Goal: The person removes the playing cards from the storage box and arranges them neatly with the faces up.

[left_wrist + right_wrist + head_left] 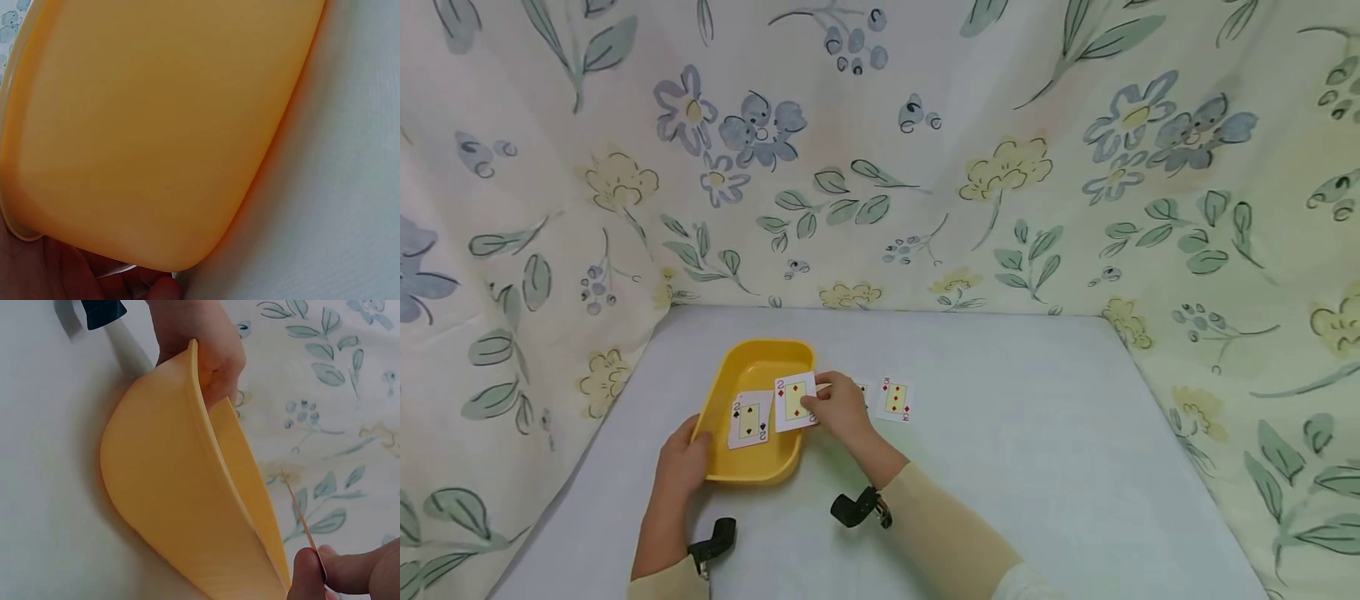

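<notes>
My left hand (683,457) grips the left rim of a yellow plastic tray (748,471), whose outer side (150,131) fills much of the left wrist view. In the tray lies a two of spades (748,422), with at least one other card edge under it. My right hand (846,412) pinches a two of diamonds (787,414) between thumb and fingers, over the tray's right side. The right wrist view shows this card (302,515) edge-on, above the tray wall (156,456), and the left hand (200,347) at the far end.
A three of diamonds (895,400) lies face up on the white table (1037,450), right of the right hand. Beside it another card (862,388) is mostly hidden by that hand. Floral cloth (880,225) hangs behind and at both sides.
</notes>
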Tool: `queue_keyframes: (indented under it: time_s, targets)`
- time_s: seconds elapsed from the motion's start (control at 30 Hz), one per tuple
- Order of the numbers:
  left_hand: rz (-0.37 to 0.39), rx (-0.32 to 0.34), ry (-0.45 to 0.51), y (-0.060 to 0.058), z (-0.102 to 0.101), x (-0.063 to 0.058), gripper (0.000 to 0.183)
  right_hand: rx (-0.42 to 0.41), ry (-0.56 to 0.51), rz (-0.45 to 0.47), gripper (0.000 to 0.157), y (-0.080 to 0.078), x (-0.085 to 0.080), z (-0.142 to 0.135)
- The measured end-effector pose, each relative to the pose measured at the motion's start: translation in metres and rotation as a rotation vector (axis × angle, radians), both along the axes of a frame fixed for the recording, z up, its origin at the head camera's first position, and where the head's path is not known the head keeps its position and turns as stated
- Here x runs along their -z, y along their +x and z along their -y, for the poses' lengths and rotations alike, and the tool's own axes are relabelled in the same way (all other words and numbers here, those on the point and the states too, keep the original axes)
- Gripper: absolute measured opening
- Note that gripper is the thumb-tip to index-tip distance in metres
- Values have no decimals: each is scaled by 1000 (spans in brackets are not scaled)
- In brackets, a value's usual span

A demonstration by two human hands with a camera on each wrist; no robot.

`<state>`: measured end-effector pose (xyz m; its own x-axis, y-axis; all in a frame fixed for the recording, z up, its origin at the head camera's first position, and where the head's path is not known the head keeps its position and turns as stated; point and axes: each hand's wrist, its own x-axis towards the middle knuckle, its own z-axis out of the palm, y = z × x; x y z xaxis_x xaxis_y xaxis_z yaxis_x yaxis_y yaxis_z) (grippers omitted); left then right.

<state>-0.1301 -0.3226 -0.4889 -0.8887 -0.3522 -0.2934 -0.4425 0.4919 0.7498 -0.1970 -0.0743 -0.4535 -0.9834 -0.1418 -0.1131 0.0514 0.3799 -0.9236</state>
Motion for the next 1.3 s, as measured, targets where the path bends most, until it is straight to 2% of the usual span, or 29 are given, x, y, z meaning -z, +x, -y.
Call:
queue_keyframes:
  time_s: [0.27, 0.63, 0.93, 1.3]
  targets:
    - [-1, -1, 5, 0, -1, -1, 56, 53, -2, 13, 37, -3, 2, -23]
    - [10, -23, 21, -2, 1, 2, 57, 112, -87, 53, 41, -7, 15, -62]
    - [36, -40, 40, -3, -1, 2, 58, 216, -113, 102, 44, -10, 27, -105]
    - [14, -44, 20, -3, 0, 5, 57, 335, -52, 148, 43, -13, 38, -149]
